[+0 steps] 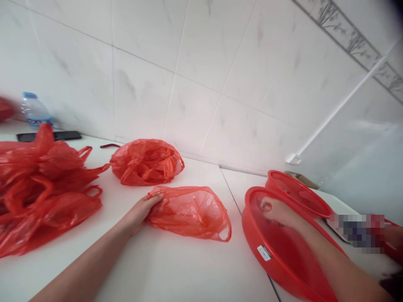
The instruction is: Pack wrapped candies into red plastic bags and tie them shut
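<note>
My left hand [145, 212] grips the near-left edge of a thin red plastic bag [192, 212], which lies on the white table with its mouth spread wide. One loop handle of the bag points right. My right hand [276, 213] reaches into a red plastic basket [256, 241] with a small white label on its outer wall. Its fingers are curled together; whatever they hold, if anything, is too small to make out. Behind the gripped bag sits another red plastic bag [146, 163], bunched and bulging.
Several crumpled red bags [56, 197] pile up at the left. Behind them are a water bottle [35, 110] and a black phone [67, 135] by the tiled wall. A second red basket [302, 193] stands at the right, near another person's hand [393, 239].
</note>
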